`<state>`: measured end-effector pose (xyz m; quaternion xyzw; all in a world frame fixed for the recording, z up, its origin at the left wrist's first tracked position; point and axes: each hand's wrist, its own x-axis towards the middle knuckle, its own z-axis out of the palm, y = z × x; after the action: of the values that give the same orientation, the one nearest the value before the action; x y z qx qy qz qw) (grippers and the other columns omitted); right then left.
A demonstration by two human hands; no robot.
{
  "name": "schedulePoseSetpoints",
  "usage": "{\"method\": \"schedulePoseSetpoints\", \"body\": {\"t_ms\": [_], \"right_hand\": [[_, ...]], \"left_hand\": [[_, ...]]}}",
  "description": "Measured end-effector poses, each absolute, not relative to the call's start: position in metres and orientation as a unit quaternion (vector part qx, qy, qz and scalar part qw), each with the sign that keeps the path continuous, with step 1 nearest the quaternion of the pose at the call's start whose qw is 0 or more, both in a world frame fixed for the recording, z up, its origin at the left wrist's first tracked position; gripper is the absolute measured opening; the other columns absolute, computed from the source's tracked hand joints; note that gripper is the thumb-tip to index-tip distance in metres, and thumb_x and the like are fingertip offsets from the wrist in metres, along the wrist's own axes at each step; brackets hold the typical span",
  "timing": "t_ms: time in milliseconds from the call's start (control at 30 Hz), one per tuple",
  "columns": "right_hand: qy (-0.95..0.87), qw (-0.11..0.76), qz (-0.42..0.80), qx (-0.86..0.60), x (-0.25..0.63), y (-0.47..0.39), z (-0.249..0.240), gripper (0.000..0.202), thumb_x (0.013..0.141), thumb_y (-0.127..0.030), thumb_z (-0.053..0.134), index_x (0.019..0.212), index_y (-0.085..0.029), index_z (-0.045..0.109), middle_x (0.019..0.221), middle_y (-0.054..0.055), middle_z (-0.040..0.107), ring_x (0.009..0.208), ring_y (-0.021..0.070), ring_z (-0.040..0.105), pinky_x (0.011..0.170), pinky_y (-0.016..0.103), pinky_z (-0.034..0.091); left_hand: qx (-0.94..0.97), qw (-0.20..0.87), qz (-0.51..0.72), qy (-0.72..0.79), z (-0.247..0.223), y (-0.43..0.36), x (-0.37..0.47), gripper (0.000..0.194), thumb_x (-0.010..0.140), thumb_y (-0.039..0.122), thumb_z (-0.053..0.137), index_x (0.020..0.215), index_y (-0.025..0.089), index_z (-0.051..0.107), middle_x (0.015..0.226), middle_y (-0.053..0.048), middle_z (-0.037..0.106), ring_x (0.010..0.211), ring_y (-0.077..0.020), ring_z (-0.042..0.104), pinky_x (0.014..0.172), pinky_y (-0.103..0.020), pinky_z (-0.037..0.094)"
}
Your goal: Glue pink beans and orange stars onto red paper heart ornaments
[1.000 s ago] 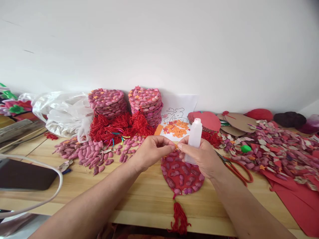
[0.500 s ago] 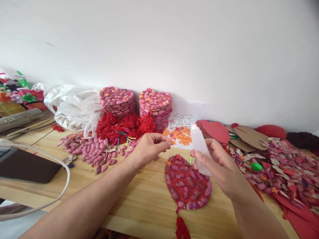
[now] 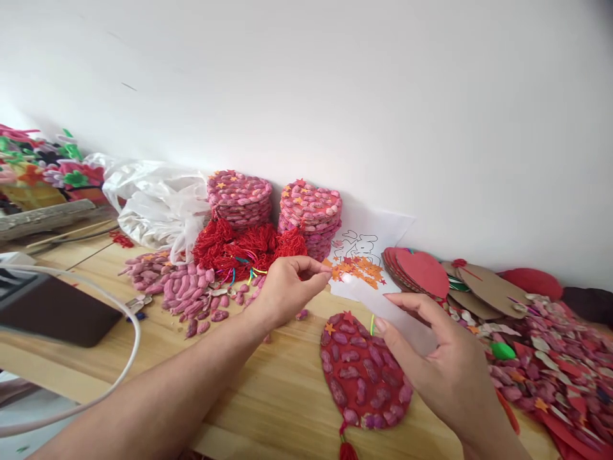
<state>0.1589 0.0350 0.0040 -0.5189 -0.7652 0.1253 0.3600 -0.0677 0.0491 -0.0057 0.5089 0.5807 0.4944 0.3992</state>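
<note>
My right hand (image 3: 440, 358) is wrapped round a translucent white squeeze bottle (image 3: 383, 310). Its nozzle tilts up and left, towards my other hand. The fingers of my left hand (image 3: 299, 284) are pinched together beside the nozzle; anything tiny between the fingertips cannot be told from the orange behind. Below the bottle lies a red heart-shaped board (image 3: 352, 393) covered with purple-pink peanuts, two stars on its upper left lobe and a red tassel (image 3: 348, 451) at its tip. Orange and red paper stars (image 3: 366, 271) lie on a white sheet with outlined lettering (image 3: 402, 227).
Two stacks of peanut-covered hearts (image 3: 239, 191) stand against the wall behind red tassels (image 3: 230, 246). Loose pink peanuts (image 3: 186, 287) and a plastic bag (image 3: 158, 204) are at left, near a black device (image 3: 57, 313) and white cable (image 3: 136, 332). Red boards (image 3: 421, 271) and a peanut heap (image 3: 550, 364) are right.
The bottle has tipped from nearly upright towards the left, bringing its nozzle near my left fingertips. My left hand keeps its pinch. The camera view has shifted slightly.
</note>
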Motion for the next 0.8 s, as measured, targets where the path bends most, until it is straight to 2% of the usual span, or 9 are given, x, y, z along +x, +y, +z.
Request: {"method": "schedulePoseSetpoints", "body": {"t_ms": [233, 500, 800], "right_hand": [[-0.798, 0.373, 0.064, -0.468, 0.161, 0.036, -0.002, 0.025, 0.083, -0.037, 0.068, 0.105, -0.025, 0.069, 0.103, 0.001, 0.075, 0.089, 0.02, 0.071, 0.085, 0.031, 0.055], [-0.8, 0.366, 0.058, -0.472, 0.159, 0.037, -0.005, 0.025, 0.082, -0.036, 0.069, 0.105, -0.024, 0.07, 0.1, 0.003, 0.075, 0.085, 0.0213, 0.072, 0.083, 0.033, 0.056], [-0.799, 0.368, 0.071, -0.47, 0.159, 0.037, -0.002, 0.024, 0.082, -0.034, 0.069, 0.104, -0.025, 0.071, 0.1, 0.002, 0.076, 0.084, 0.0204, 0.072, 0.082, 0.032, 0.056]], "left_hand": [[0.544, 0.335, 0.464, 0.614, -0.005, 0.045, -0.063, 0.013, 0.078, 0.026, 0.068, 0.082, 0.016, 0.076, 0.072, 0.0, 0.073, 0.048, -0.0065, 0.049, 0.043, -0.018, 0.035], [0.627, 0.222, 0.472, 0.578, -0.015, 0.046, -0.063, 0.011, 0.08, 0.02, 0.066, 0.08, 0.018, 0.077, 0.077, 0.0, 0.074, 0.054, -0.0073, 0.053, 0.052, -0.019, 0.041], [0.651, 0.203, 0.472, 0.558, -0.018, 0.048, -0.065, 0.012, 0.08, 0.016, 0.066, 0.081, 0.019, 0.077, 0.08, 0.001, 0.075, 0.06, -0.0078, 0.056, 0.06, -0.02, 0.044]]}}
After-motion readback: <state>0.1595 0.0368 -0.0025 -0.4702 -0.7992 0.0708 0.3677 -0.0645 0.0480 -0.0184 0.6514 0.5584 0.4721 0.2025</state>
